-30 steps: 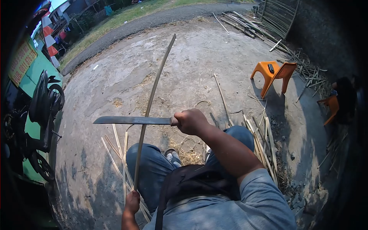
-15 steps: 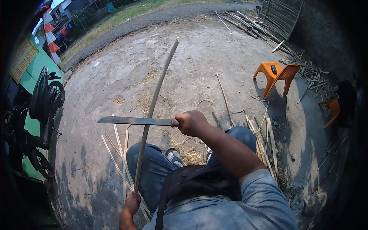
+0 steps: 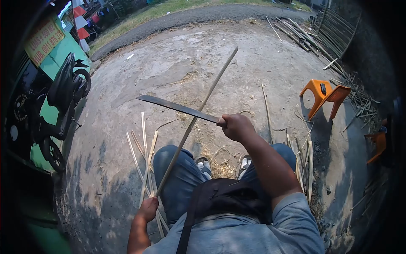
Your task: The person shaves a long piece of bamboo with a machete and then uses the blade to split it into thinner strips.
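Observation:
My right hand point(image 3: 237, 126) is wrapped around the handle of a long machete point(image 3: 175, 106), its dark blade pointing left and slightly away from me. The blade crosses a long bamboo strip point(image 3: 211, 89) and appears to touch it around the middle. Closed at the lower end of that strip is my left hand point(image 3: 148, 208), beside my left knee. The strip slants up and away to the right, over the concrete. Several pale split strips point(image 3: 146, 158) lie beneath and left of my left hand.
More split strips point(image 3: 310, 169) lie beside my right knee. An orange plastic chair point(image 3: 315, 97) with a dark object on it stands at the right. A motorbike point(image 3: 63, 101) is parked at the left. Bamboo poles point(image 3: 296, 34) are piled at the far right. A black bag point(image 3: 224, 197) rests on my lap.
The view has shifted, so the surroundings sit further right. The bamboo strip leans more to the right, and the machete's blade now slopes, its tip raised further away. Both hands keep their holds.

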Action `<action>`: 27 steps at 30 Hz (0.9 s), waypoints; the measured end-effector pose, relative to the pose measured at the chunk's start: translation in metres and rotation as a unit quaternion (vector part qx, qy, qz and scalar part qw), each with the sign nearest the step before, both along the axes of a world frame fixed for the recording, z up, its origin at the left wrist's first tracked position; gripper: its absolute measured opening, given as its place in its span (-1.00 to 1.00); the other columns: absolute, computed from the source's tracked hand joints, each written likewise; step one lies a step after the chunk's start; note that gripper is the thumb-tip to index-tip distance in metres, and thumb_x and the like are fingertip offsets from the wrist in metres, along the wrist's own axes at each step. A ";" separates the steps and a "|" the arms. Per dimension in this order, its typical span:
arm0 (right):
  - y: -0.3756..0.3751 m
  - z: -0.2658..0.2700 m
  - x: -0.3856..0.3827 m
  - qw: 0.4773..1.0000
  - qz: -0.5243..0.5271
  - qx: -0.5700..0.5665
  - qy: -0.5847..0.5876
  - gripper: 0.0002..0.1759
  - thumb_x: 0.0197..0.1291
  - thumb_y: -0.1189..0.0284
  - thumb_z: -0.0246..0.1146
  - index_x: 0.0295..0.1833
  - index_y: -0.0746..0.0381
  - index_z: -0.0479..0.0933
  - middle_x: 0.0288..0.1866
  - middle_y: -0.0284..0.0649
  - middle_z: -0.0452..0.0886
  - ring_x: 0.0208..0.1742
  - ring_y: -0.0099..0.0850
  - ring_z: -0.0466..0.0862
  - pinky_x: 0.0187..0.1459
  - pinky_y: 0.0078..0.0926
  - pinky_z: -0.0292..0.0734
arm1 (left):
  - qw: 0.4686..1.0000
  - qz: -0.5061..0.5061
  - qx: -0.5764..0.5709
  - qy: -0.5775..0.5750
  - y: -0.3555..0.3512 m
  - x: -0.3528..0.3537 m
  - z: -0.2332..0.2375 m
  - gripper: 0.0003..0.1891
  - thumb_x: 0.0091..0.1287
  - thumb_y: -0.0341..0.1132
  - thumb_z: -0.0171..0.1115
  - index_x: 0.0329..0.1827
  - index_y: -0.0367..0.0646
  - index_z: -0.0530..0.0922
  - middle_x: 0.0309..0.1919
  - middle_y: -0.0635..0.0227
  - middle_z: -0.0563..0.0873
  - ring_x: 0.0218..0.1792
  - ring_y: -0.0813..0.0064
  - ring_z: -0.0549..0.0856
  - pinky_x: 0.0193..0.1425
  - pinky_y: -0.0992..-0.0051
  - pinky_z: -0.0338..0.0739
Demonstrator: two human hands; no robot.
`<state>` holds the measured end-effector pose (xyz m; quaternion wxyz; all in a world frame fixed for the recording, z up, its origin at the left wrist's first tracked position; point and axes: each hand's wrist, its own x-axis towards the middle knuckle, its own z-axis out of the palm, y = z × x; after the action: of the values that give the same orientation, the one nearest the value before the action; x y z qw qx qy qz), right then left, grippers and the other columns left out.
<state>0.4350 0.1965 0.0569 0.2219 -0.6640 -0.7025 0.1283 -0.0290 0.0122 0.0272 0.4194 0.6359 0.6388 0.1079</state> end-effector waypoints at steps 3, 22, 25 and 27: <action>-0.010 0.002 -0.007 0.997 0.064 0.016 -0.029 -0.71 0.42 0.10 0.27 -0.21 0.07 0.69 -0.37 -0.06 0.74 -0.25 0.01 0.78 -0.22 0.03 0.64 | 1.000 0.006 -0.016 0.025 0.000 -0.003 -0.001 -0.21 0.65 0.35 -0.23 -0.43 -0.24 0.50 -0.54 0.29 0.53 -0.43 0.36 0.51 -0.26 0.25 0.43; -0.019 0.004 -0.014 0.989 0.132 0.028 -0.067 -0.84 0.27 0.25 0.32 -0.26 0.09 0.67 -0.38 -0.08 0.75 -0.29 -0.01 0.79 -0.26 0.00 0.67 | 0.998 0.022 -0.041 -0.030 -0.003 -0.012 -0.020 -0.25 0.63 0.36 -0.16 -0.42 -0.18 0.49 -0.53 0.42 0.48 -0.43 0.49 0.47 -0.29 0.38 0.38; -0.017 -0.001 -0.015 0.984 0.149 0.043 -0.087 -0.81 0.28 0.22 0.32 -0.25 0.09 0.68 -0.36 -0.09 0.76 -0.29 -0.02 0.80 -0.25 -0.02 0.68 | 0.999 0.007 -0.019 -0.026 0.001 -0.012 -0.024 -0.24 0.62 0.39 -0.17 -0.43 -0.17 0.47 -0.54 0.43 0.47 -0.44 0.50 0.46 -0.31 0.38 0.36; -0.010 -0.002 -0.010 0.989 0.127 0.013 -0.072 -0.80 0.30 0.20 0.30 -0.23 0.09 0.68 -0.33 -0.07 0.77 -0.25 -0.02 0.80 -0.22 -0.02 0.69 | 1.000 0.013 -0.014 -0.023 -0.005 -0.011 -0.024 -0.24 0.61 0.40 -0.18 -0.44 -0.17 0.46 -0.55 0.44 0.46 -0.44 0.51 0.45 -0.32 0.38 0.35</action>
<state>0.4249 0.1862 0.0545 0.1615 -0.5736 -0.7970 0.0981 -0.0404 0.0077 0.0030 0.4418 0.6188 0.6385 0.1192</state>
